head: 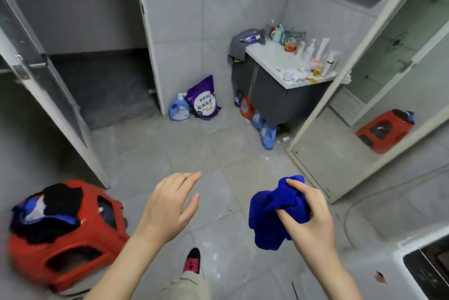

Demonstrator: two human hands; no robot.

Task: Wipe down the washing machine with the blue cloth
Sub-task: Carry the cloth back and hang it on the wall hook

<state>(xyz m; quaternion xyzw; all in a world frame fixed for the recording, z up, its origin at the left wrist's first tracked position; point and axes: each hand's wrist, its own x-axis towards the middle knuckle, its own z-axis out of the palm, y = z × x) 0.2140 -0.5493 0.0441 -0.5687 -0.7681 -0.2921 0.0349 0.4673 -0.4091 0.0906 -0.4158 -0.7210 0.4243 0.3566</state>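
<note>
The blue cloth (272, 212) is held in the right hand (308, 217), bunched between the thumb on top and the curled fingers below, with the loose end hanging under the fist. It is carried in the air over the floor (194, 149), to the right of the left hand (170, 205) and apart from it. The left hand is held open, the fingers straight and close together and the thumb spread, and nothing is gripped by it.

The washing machine (401, 273) is seen only in part at the lower right corner, as a white, smooth, rounded edge around a dark panel; it is not touched by the cloth, which is held to the left of it.

The cloth is a deep, saturated blue, soft and fuzzy in texture, and crumpled into thick folds. The floor is laid with large grey tiles, marked with pale specks.

A red plastic basket (60, 251) with cut-out openings is seen at the lower left, with dark and blue clothes heaped in it. A purple bag (202, 100) and a pale blue bottle (178, 108) are set against the tiled wall, beside a dark cabinet (279, 95) with a white top.
</note>
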